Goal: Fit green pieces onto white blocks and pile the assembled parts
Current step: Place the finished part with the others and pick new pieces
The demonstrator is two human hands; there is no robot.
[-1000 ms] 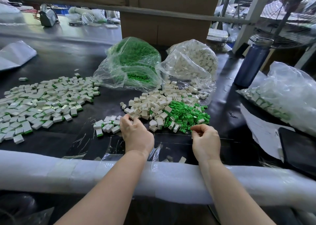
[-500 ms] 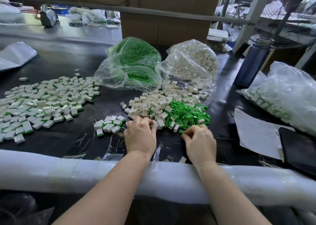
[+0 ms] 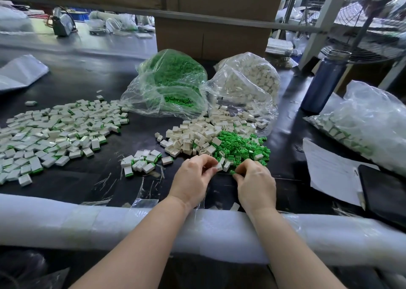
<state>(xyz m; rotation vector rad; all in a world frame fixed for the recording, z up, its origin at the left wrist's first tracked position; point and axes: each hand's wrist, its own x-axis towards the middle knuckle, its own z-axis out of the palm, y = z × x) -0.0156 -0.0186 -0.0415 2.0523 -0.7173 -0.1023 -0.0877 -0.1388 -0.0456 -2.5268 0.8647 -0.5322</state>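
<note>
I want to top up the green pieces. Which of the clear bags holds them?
The left bag of the two at the centre back, the green-piece bag. The white-block bag beside it holds white blocks; the bag at far right holds assembled parts.

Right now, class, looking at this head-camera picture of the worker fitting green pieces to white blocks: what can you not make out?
- Left hand: its fingertips curl under; how they hold the white block is hidden.
- Right hand: only a speck of the green piece shows past its fingers.
- Whether the two parts are joined: too small.
- Paper sheet: its print is blurred.
- Right bag: cut off by the frame edge.
</note>
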